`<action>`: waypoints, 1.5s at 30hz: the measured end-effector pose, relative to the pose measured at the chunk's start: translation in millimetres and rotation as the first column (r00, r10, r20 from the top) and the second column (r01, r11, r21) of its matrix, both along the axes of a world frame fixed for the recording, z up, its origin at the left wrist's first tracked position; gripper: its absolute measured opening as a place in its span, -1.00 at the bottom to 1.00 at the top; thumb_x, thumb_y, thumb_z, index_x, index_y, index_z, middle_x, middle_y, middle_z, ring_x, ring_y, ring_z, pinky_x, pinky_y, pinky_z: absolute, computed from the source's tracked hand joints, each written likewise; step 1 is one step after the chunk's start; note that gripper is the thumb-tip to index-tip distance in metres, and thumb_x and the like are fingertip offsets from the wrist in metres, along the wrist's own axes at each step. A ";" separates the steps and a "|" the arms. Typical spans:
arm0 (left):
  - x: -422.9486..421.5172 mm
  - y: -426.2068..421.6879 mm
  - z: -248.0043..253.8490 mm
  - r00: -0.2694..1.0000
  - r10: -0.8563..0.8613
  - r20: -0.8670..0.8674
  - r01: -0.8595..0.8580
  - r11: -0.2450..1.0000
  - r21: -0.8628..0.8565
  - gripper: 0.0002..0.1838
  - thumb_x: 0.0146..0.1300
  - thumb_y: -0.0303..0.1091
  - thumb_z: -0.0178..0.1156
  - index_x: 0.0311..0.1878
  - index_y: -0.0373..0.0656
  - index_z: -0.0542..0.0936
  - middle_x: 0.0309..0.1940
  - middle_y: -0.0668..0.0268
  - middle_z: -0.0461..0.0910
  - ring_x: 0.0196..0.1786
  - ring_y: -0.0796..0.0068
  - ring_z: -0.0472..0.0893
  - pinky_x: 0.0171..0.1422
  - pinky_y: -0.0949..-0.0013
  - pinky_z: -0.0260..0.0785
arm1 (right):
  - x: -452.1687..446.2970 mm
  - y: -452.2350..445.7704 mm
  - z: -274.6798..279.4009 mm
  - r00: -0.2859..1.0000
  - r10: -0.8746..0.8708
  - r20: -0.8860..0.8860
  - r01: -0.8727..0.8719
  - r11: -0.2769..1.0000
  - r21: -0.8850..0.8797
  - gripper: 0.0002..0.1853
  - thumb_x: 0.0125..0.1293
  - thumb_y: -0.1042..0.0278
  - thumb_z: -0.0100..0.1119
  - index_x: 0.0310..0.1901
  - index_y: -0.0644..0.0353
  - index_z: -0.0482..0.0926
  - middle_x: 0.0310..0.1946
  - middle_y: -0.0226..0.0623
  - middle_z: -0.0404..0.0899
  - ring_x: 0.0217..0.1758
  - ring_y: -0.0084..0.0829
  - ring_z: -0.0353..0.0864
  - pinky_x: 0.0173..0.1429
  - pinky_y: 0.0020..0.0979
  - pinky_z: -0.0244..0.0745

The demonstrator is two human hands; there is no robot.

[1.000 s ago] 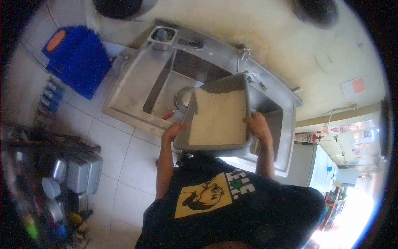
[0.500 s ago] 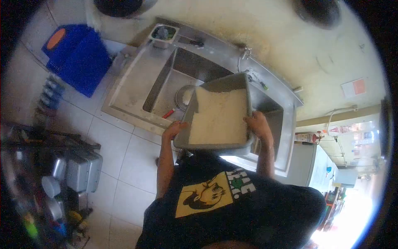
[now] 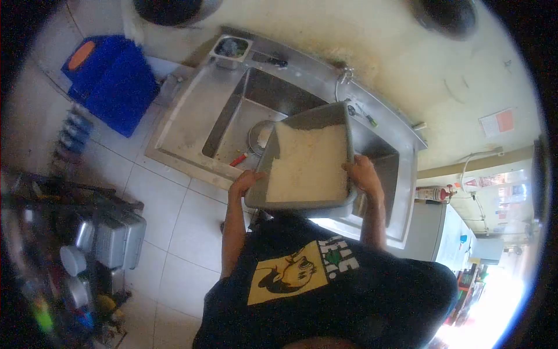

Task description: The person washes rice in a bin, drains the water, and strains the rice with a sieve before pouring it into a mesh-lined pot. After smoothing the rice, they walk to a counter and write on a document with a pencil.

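Note:
Between my hands is a grey plastic tub (image 3: 278, 205), held over the front of the steel sink and tilted. Pale grains that look like rice (image 3: 308, 166) cover its floor, heaped unevenly toward the near and right sides. My left hand (image 3: 246, 182) grips the left rim, thumb on the inside. On the right rim, my right hand (image 3: 362, 174) is closed with its fingers partly hidden behind the wall. Left of the tub, a round strainer or pan (image 3: 254, 139) with a red handle (image 3: 238, 160) lies in the sink basin.
The steel sink unit (image 3: 183, 128) runs along the wall, with a tap (image 3: 345, 74) at the back. A small metal container (image 3: 231, 48) stands at its far left corner. A blue bin (image 3: 116, 84) is on the floor, and a rack with metal pans (image 3: 116, 238) stands at left.
Almost nothing differs. The whole view has shifted very slightly; both hands keep hold of the tub in the same place.

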State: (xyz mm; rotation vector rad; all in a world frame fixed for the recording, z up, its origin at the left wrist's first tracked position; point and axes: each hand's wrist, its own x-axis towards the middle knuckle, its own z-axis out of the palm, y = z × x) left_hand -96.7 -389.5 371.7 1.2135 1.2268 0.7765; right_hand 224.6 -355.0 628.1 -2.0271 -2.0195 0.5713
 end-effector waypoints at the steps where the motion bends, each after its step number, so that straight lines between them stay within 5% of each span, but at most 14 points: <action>1: -1.2 -1.6 1.4 0.999 -0.033 0.038 0.033 0.999 -0.003 -0.44 0.27 0.01 0.21 0.01 -0.39 0.59 -0.15 0.07 0.64 -0.15 0.26 0.64 -0.04 0.24 0.49 | -3.3 -0.9 4.6 0.998 -0.031 -0.047 0.029 0.999 -0.044 -0.54 0.09 0.16 0.20 -0.24 0.54 0.57 -0.34 0.28 0.59 -0.25 0.04 0.66 -0.12 -0.08 0.48; 5: -3.3 6.2 -14.9 0.990 -0.126 -0.061 0.128 0.992 0.018 -0.43 0.28 0.01 0.19 0.05 -0.40 0.56 -0.16 0.08 0.65 -0.14 0.25 0.65 -0.05 0.23 0.50 | -10.5 -1.9 15.8 0.999 -0.042 -0.001 0.041 0.996 -0.074 -0.54 0.09 0.16 0.19 -0.24 0.54 0.56 -0.35 0.27 0.59 -0.28 0.02 0.65 -0.13 -0.09 0.48; 8: -4.0 3.5 10.7 0.975 -0.164 -0.148 0.202 0.933 0.299 -0.42 0.27 0.02 0.20 0.07 -0.39 0.55 -0.16 0.11 0.65 -0.17 0.28 0.65 -0.08 0.22 0.51 | -13.2 -5.1 20.5 0.998 -0.047 -0.029 0.044 0.995 -0.085 -0.55 0.10 0.16 0.19 -0.25 0.53 0.56 -0.37 0.25 0.59 -0.30 0.00 0.64 -0.13 -0.10 0.48; 10: 0.4 0.0 39.2 0.992 -0.005 0.126 0.030 0.979 -0.200 -0.43 0.27 0.01 0.21 0.08 -0.36 0.55 -0.16 0.13 0.66 -0.20 0.31 0.65 -0.07 0.24 0.51 | -11.8 -7.3 18.6 0.998 -0.033 -0.057 0.030 0.999 -0.040 -0.56 0.11 0.17 0.17 -0.25 0.53 0.56 -0.36 0.26 0.59 -0.27 0.01 0.65 -0.12 -0.10 0.49; 17: -0.9 -2.5 20.5 0.986 -0.081 0.142 0.090 0.995 -0.053 -0.39 0.23 0.04 0.27 0.09 -0.35 0.55 -0.16 0.15 0.66 -0.22 0.35 0.66 -0.09 0.24 0.51 | -6.9 -2.4 10.7 0.999 -0.027 -0.035 0.025 0.997 -0.072 -0.55 0.13 0.16 0.17 -0.22 0.51 0.57 -0.35 0.25 0.60 -0.22 -0.01 0.67 -0.09 -0.11 0.50; 20: 2.9 -1.2 10.1 0.989 0.097 0.110 -0.070 0.971 -0.230 -0.38 0.20 0.08 0.28 0.03 -0.37 0.58 -0.18 0.16 0.66 -0.22 0.34 0.66 -0.10 0.24 0.50 | -15.4 -4.9 22.3 0.998 -0.062 0.020 0.064 0.990 -0.128 -0.59 0.14 0.22 0.19 -0.09 0.39 0.60 -0.27 0.06 0.66 -0.16 -0.16 0.68 -0.02 -0.17 0.50; 23: -1.4 1.5 2.2 0.996 -0.067 -0.053 0.075 0.985 0.157 -0.37 0.20 0.10 0.27 -0.02 -0.40 0.59 -0.16 0.12 0.65 -0.21 0.32 0.66 -0.08 0.25 0.51 | -13.6 -3.5 19.3 0.989 -0.141 -0.037 0.129 0.963 -0.236 -0.59 0.14 0.22 0.19 -0.08 0.39 0.60 -0.20 0.10 0.65 -0.08 -0.13 0.66 0.02 -0.16 0.48; 25: 0.4 3.6 14.4 0.993 -0.010 0.120 0.040 0.968 -0.247 -0.34 0.20 0.12 0.26 -0.03 -0.43 0.59 -0.12 0.07 0.63 -0.19 0.29 0.66 -0.06 0.23 0.51 | -4.8 -2.9 7.5 0.997 -0.035 -0.076 0.029 0.997 -0.078 -0.54 0.13 0.13 0.17 -0.22 0.51 0.57 -0.34 0.24 0.61 -0.26 -0.03 0.66 -0.13 -0.10 0.50; 28: 2.8 11.5 -41.8 0.999 -0.040 0.013 0.042 0.984 -0.171 -0.34 0.19 0.11 0.26 -0.04 -0.45 0.58 -0.13 0.05 0.63 -0.20 0.27 0.66 -0.09 0.22 0.51 | -8.2 -3.8 12.5 0.999 -0.035 -0.026 0.032 0.996 -0.085 -0.53 0.13 0.12 0.17 -0.22 0.51 0.57 -0.36 0.24 0.60 -0.26 -0.02 0.66 -0.13 -0.10 0.50; 32: 0.0 -2.5 7.2 0.994 0.013 0.111 -0.004 0.997 -0.074 -0.36 0.19 0.09 0.27 -0.05 -0.44 0.59 -0.20 0.08 0.65 -0.22 0.27 0.66 -0.13 0.23 0.51 | -13.9 -6.2 19.1 0.998 -0.059 -0.001 0.059 0.995 -0.076 -0.53 0.13 0.11 0.18 -0.23 0.51 0.57 -0.36 0.25 0.60 -0.25 0.00 0.67 -0.13 -0.09 0.50; 34: -0.8 6.3 12.2 0.999 -0.044 0.020 0.048 0.957 -0.285 -0.36 0.18 0.08 0.29 -0.03 -0.44 0.57 -0.22 0.10 0.66 -0.23 0.29 0.66 -0.14 0.25 0.51 | -14.6 -5.6 22.7 0.996 -0.080 0.036 0.084 0.984 -0.157 -0.53 0.12 0.14 0.23 -0.06 0.38 0.59 -0.09 0.17 0.60 0.03 -0.01 0.60 0.09 -0.15 0.44; 37: -0.9 1.1 0.8 0.982 -0.034 0.185 0.058 0.990 -0.125 -0.34 0.17 0.07 0.31 0.01 -0.44 0.55 -0.19 0.09 0.66 -0.23 0.31 0.66 -0.13 0.25 0.52 | -19.9 -7.2 31.4 0.990 -0.140 -0.019 0.132 0.962 -0.240 -0.52 0.12 0.12 0.24 -0.07 0.39 0.59 -0.09 0.19 0.58 0.03 -0.01 0.59 0.09 -0.15 0.43; 40: -0.4 -5.1 48.7 0.990 0.040 0.138 -0.007 0.973 -0.230 -0.33 0.16 0.07 0.31 0.03 -0.44 0.54 -0.19 0.10 0.66 -0.23 0.33 0.66 -0.13 0.26 0.51 | -15.2 -8.7 23.0 0.999 -0.027 -0.041 0.024 0.998 -0.063 -0.53 0.12 0.11 0.20 -0.24 0.52 0.57 -0.34 0.31 0.59 -0.23 0.07 0.66 -0.13 -0.06 0.50; 45: -0.2 1.3 2.4 0.970 0.044 0.238 0.019 0.967 -0.255 -0.34 0.18 0.06 0.31 0.03 -0.44 0.54 -0.17 0.10 0.65 -0.20 0.32 0.66 -0.12 0.26 0.51 | -11.7 -2.0 16.6 0.998 -0.054 -0.020 0.052 0.995 -0.079 -0.52 0.12 0.10 0.20 -0.25 0.51 0.56 -0.33 0.31 0.58 -0.22 0.05 0.67 -0.13 -0.07 0.49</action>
